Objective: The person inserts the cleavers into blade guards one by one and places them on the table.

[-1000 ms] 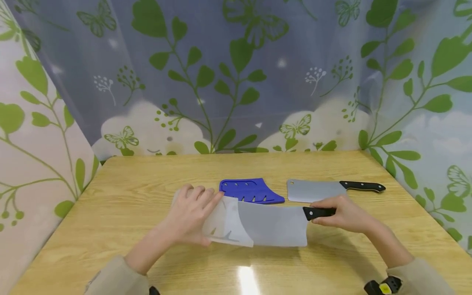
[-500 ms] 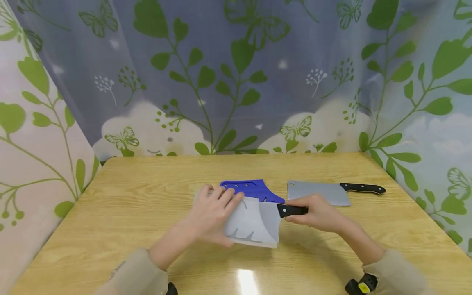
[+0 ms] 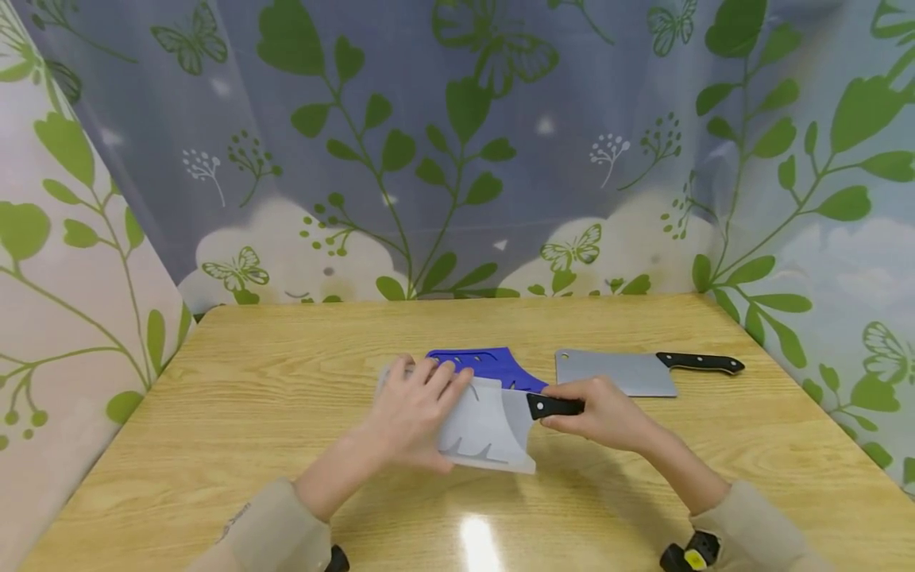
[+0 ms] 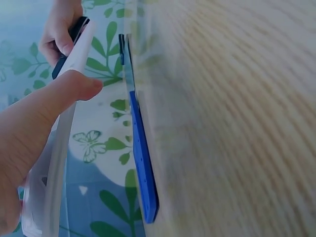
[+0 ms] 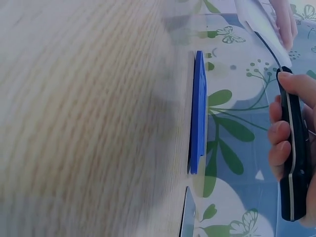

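My left hand (image 3: 418, 413) grips a translucent white blade sheath (image 3: 486, 433), thumb below and fingers over its top. Most of a cleaver's blade (image 3: 518, 413) sits inside that sheath, with a strip showing at the handle end. By its black riveted handle (image 5: 292, 148), my right hand (image 3: 600, 413) holds the cleaver, fingers curled round it. Both cleaver and sheath are raised above the table, as the left wrist view shows. Just behind lies a blue sheath (image 3: 493, 365), partly hidden by the left hand and the white sheath.
A second cleaver (image 3: 615, 373) with a black handle lies bare at the back right of the wooden table (image 3: 286, 342). A patterned curtain (image 3: 372, 159) hangs along the table's back and sides.
The cleaver has slid leftward into the white sheath until most of its blade is covered. Both hands have come closer together; over the last half second they moved only slightly.
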Demonstrator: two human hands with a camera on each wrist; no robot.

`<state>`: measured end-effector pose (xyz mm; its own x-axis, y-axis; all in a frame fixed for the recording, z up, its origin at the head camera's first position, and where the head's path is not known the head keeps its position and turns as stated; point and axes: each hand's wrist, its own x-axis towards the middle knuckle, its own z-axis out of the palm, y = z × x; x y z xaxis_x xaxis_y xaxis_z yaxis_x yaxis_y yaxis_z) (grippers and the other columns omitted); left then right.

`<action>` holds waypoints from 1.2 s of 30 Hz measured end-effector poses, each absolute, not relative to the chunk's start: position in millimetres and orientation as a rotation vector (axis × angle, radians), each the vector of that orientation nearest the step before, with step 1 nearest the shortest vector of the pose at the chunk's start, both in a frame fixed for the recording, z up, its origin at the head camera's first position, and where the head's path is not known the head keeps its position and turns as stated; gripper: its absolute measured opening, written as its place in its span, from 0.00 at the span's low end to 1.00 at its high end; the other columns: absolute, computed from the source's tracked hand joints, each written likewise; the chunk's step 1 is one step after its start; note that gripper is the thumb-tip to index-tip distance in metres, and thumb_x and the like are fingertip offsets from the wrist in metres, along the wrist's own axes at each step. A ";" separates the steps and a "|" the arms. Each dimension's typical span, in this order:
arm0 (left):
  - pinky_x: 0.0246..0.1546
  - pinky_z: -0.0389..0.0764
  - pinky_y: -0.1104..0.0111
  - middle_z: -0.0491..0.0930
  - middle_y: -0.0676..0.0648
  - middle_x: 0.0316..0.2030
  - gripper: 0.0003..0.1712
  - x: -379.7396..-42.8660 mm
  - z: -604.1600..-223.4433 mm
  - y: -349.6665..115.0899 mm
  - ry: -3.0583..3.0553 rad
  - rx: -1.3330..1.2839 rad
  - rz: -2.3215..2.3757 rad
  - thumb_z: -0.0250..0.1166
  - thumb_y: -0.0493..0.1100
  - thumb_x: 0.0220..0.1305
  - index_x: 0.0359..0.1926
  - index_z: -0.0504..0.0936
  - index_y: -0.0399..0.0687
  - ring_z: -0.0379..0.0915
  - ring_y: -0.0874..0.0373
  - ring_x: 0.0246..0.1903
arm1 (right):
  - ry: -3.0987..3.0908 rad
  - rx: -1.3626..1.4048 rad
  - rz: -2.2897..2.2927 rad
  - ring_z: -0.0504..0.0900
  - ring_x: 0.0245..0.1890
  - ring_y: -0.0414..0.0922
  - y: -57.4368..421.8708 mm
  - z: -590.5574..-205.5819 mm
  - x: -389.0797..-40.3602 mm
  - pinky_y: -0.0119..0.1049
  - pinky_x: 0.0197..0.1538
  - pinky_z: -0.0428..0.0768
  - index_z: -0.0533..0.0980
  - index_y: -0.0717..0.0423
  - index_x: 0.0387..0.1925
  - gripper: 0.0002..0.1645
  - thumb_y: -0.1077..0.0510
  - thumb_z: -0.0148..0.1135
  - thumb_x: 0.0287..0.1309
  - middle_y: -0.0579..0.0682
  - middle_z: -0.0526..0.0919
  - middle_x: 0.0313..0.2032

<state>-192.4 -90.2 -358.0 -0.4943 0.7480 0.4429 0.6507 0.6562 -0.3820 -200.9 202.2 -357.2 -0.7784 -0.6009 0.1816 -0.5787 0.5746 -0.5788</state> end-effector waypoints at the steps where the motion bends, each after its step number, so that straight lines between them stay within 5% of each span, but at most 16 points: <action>1: 0.42 0.70 0.53 0.74 0.43 0.47 0.62 -192.3 -358.8 -89.3 -2.290 -1.080 0.214 0.62 0.77 0.25 0.60 0.68 0.43 0.69 0.48 0.44 | 2.759 -1.029 -0.991 0.73 0.23 0.33 203.0 -357.4 -201.0 0.29 0.24 0.74 0.79 0.64 0.47 0.22 0.54 0.65 0.53 0.54 0.84 0.39; 11: 0.46 0.69 0.51 0.74 0.40 0.48 0.62 -188.1 -366.6 -79.9 -2.296 -1.043 0.182 0.62 0.76 0.28 0.62 0.67 0.42 0.70 0.48 0.45 | 2.791 -0.965 -0.923 0.71 0.21 0.33 215.3 -356.2 -200.8 0.29 0.22 0.72 0.78 0.63 0.49 0.26 0.50 0.65 0.52 0.53 0.83 0.39; 24: 0.54 0.63 0.43 0.69 0.37 0.53 0.59 -185.2 -363.8 -77.2 -2.306 -1.083 0.134 0.65 0.71 0.31 0.64 0.64 0.43 0.64 0.43 0.52 | 2.790 -1.015 -0.936 0.80 0.34 0.37 252.2 -354.3 -200.2 0.31 0.32 0.77 0.79 0.64 0.47 0.24 0.52 0.65 0.53 0.56 0.82 0.43; 31: 0.56 0.63 0.52 0.70 0.41 0.54 0.62 -183.8 -363.9 -61.7 -2.383 -1.146 0.245 0.61 0.75 0.34 0.64 0.63 0.37 0.63 0.47 0.53 | 2.805 -1.023 -0.832 0.77 0.33 0.36 274.8 -353.5 -195.3 0.33 0.34 0.77 0.78 0.63 0.47 0.24 0.51 0.66 0.53 0.54 0.82 0.43; 36: 0.49 0.67 0.62 0.72 0.45 0.50 0.63 -182.8 -371.8 -39.6 -2.412 -1.130 0.313 0.58 0.79 0.33 0.62 0.66 0.38 0.65 0.52 0.49 | 2.881 -1.065 -0.673 0.76 0.36 0.39 290.8 -354.4 -193.6 0.37 0.37 0.77 0.77 0.60 0.43 0.19 0.58 0.68 0.48 0.47 0.79 0.39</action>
